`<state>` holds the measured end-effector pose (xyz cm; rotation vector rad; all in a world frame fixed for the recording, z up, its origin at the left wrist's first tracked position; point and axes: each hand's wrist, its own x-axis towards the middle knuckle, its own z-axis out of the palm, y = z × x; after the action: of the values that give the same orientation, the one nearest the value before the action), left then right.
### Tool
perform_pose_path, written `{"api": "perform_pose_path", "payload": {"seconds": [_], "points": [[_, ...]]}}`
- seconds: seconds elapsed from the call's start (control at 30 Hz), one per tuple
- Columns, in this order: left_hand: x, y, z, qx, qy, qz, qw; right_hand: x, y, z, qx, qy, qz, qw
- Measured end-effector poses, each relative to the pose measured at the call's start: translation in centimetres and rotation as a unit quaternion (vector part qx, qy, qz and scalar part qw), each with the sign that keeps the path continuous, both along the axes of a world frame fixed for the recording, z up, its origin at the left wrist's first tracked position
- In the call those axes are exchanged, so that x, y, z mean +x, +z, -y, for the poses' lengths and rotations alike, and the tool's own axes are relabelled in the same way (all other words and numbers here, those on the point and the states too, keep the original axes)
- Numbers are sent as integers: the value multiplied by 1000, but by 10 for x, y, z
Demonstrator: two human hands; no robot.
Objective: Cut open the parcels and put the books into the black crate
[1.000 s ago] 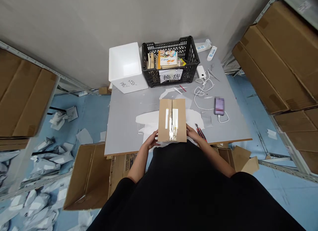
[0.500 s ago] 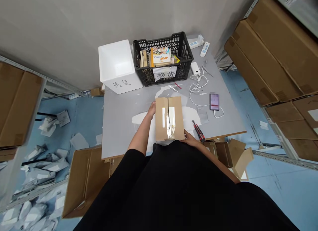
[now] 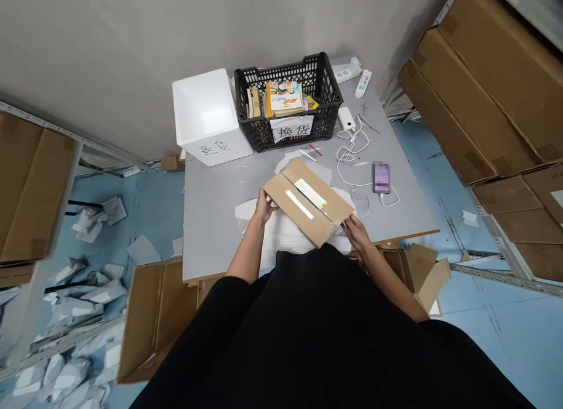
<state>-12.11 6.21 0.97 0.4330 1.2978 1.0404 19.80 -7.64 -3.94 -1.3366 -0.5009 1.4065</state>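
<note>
A brown cardboard box (image 3: 303, 192), with white label strips and clear tape on its top, is held at an angle above the near part of the grey table (image 3: 211, 221). My left hand (image 3: 264, 206) grips its left corner, the fingers partly hidden beneath. At the lower right corner, my right hand (image 3: 355, 231) grips the box by its edge. White paper (image 3: 281, 233) lies under it on the table. The utility knife seen earlier is now out of sight, covered by the box or my right hand.
At the back stand a white foam bin (image 3: 209, 119) and a black crate (image 3: 288, 98) holding books. A phone (image 3: 381, 177) with a white cable (image 3: 347, 154) lies at the right. An open carton (image 3: 153, 315) is left of the table; bagged parcels (image 3: 70, 327) cover the floor.
The box has turned from straight to slanted, its near end swinging to the right. My right hand has moved right and up with it; my left hand has stayed at its left side.
</note>
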Motion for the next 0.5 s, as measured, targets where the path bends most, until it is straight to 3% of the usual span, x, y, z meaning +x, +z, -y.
{"api": "perform_pose_path", "payload": {"seconds": [0.13, 0.3, 0.4, 0.5], "points": [[0, 11, 50, 8, 101, 36, 994, -5, 11, -43, 21, 1, -26, 999], [6, 15, 108, -10, 193, 59, 979, -17, 28, -81, -21, 47, -8, 999], [7, 10, 131, -47, 215, 60, 974, -23, 31, -96, -17, 91, 2, 996], [8, 1, 147, -85, 197, 32, 976, -24, 21, -101, -1, 134, 31, 991]]}}
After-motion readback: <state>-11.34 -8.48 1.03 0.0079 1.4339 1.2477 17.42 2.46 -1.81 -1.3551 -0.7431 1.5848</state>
